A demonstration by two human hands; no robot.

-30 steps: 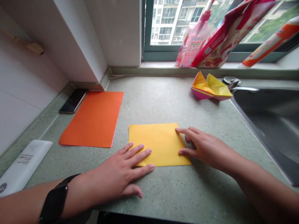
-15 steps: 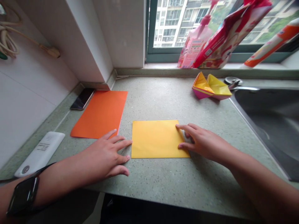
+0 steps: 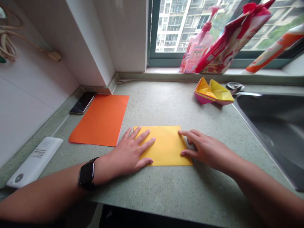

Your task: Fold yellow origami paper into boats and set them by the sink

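The left hand (image 3: 127,155) and right hand (image 3: 206,150) stand apart, both lying open with their fingers on a yellow paper square (image 3: 168,147), neither gripping it. The square lies flat on the worktop (image 3: 163,193), between the hands. An orange paper sheet (image 3: 99,120) lies at its 9 o'clock, a smartphone (image 3: 82,103) at 10 o'clock, and a folded paper boat (image 3: 213,94) at 1 o'clock, near a steel sink (image 3: 270,126) at 2 o'clock.
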